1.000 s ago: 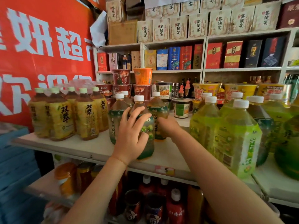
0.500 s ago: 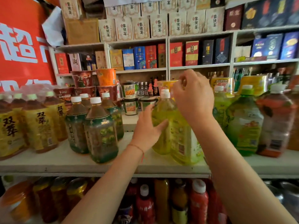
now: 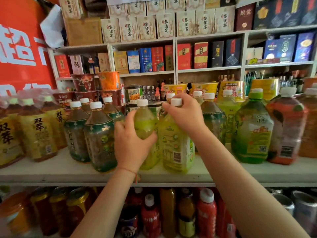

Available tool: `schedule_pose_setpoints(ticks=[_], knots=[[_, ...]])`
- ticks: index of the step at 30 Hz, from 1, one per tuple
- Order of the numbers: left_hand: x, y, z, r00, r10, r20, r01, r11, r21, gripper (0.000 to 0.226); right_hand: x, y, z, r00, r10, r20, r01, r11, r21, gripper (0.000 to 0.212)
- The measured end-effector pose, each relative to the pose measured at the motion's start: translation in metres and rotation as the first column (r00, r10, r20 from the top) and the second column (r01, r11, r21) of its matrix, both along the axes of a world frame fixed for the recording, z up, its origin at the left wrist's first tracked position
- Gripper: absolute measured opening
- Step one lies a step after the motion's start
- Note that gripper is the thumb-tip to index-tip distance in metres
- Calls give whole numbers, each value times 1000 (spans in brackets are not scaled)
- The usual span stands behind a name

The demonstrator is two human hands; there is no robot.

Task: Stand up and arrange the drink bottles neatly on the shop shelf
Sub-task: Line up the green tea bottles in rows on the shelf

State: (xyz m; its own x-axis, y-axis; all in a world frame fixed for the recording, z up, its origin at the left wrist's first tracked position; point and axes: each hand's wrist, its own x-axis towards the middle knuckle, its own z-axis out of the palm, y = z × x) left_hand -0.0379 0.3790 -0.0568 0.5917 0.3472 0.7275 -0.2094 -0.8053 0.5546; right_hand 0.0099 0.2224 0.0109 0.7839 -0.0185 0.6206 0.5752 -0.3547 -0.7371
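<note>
Both hands now on the light green bottles, mid-shelf

The left hand [image 3: 132, 143] has left the dark green bottles [image 3: 100, 134]; its fingers curl round a light green bottle [image 3: 145, 124]; the right hand [image 3: 186, 114] pinches the neighbour's white cap [image 3: 176, 101]; that group is being lined up on the shelf [image 3: 68, 170] next

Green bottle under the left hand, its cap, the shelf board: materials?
Green bottle: looks like clear plastic, glossy; liquid shows through, printed film label. Its cap: opaque white plastic, ribbed edge. Shelf board: matte off-white, scuffed; probably painted wood or laminate, unclear.
</note>
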Motion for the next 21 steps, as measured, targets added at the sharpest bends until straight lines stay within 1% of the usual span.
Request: schedule_pose_setpoints(ticks=[1, 3, 4, 5, 7, 8, 10, 11, 12, 13, 14, 15, 16, 17, 18, 19, 20, 21], knots=[[-3, 1, 1, 997, 64, 37, -66, 996, 55, 83, 4, 7, 0, 1000, 9, 9, -9, 1000, 10, 19], [-7, 2, 2, 979, 122, 165, -154, 967, 202, 76, 12, 23, 0, 999, 34, 4, -34, 999, 18, 17], [-8, 2, 1, 970, 133, 203, -183, 951, 251, 71, 17, 30, -1, 998, 57, 0, -57, 998, 23, 15], [-8, 4, 1, 967, 148, 207, -202, 940, 273, 68, 22, 36, -1, 996, 85, 7, -85, 996, 30, 14], [-6, 7, 1, 974, 176, 141, -209, 938, 278, 67, 31, 45, -1, 991, 132, 33, -134, 990, 39, 13], [-5, 8, -1, 977, 188, 99, -209, 936, 283, 67, 35, 49, 0, 988, 147, 43, -148, 988, 37, 18], [-2, 8, -6, 974, 220, 53, -224, 914, 337, 68, 42, 52, -1, 984, 152, 94, -156, 987, 43, 38], [-1, 7, -8, 969, 241, 46, -241, 896, 373, 69, 47, 51, -2, 983, 115, 145, -122, 992, 38, 47], [0, 6, -11, 965, 260, 43, -256, 882, 395, 69, 52, 50, -2, 980, 51, 190, -59, 998, 36, 50], [2, 6, -12, 961, 274, 45, -269, 875, 403, 70, 60, 47, -2, 977, -27, 210, 19, 999, 41, 47], [4, 7, -12, 957, 285, 49, -280, 872, 403, 71, 67, 43, 0, 976, -101, 192, 90, 994, 62, 37], [5, 7, -12, 954, 294, 53, -289, 869, 400, 72, 74, 39, 3, 977, -163, 135, 154, 985, 75, 29], [6, 8, -12, 953, 299, 56, -296, 869, 397, 73, 82, 36, 4, 981, -191, 31, 189, 980, 57, 32], [6, 9, -10, 953, 299, 58, -297, 870, 395, 73, 90, 34, 4, 981, -174, -89, 176, 984, 20, 37], [6, 9, -9, 954, 293, 58, -292, 872, 392, 74, 97, 34, 3, 970, -147, -192, 142, 989, -41, 36], [7, 9, -8, 956, 289, 57, -287, 874, 391, 74, 101, 34, 2, 959, -149, -241, 121, 984, -128, 33], [7, 9, -8, 957, 286, 54, -283, 875, 392, 75, 102, 35, 2, 953, -186, -240, 132, 966, -222, 36], [8, 9, -7, 958, 282, 47, -277, 877, 393, 75, 104, 34, 2, 952, -233, -199, 167, 939, -300, 44]])
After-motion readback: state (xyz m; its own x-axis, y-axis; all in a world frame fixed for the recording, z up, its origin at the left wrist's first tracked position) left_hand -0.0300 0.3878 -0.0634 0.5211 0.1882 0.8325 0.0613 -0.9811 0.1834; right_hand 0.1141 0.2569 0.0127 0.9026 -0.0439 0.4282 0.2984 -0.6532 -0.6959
